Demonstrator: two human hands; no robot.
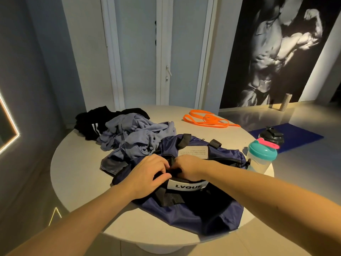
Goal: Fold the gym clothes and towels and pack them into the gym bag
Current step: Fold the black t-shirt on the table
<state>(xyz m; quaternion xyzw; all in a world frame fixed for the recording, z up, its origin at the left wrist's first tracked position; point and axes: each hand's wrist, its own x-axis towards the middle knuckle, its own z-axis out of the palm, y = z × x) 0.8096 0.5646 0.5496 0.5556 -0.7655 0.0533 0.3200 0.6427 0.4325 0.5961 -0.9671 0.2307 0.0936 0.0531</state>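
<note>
Two hands point(147, 175) point(189, 168) gripping gym bag point(184, 216), label point(186, 186) reads LVQUE

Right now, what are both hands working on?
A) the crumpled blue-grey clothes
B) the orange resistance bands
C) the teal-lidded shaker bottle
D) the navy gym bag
D: the left hand and right hand meet with curled fingers at the black strap on top of the gym bag, just above its white label, while the clothes lie behind them.

The gym bag point(193, 206) lies on the table point(77, 174), clothes point(129, 137) behind-left, shaker point(261, 156) right.
</note>
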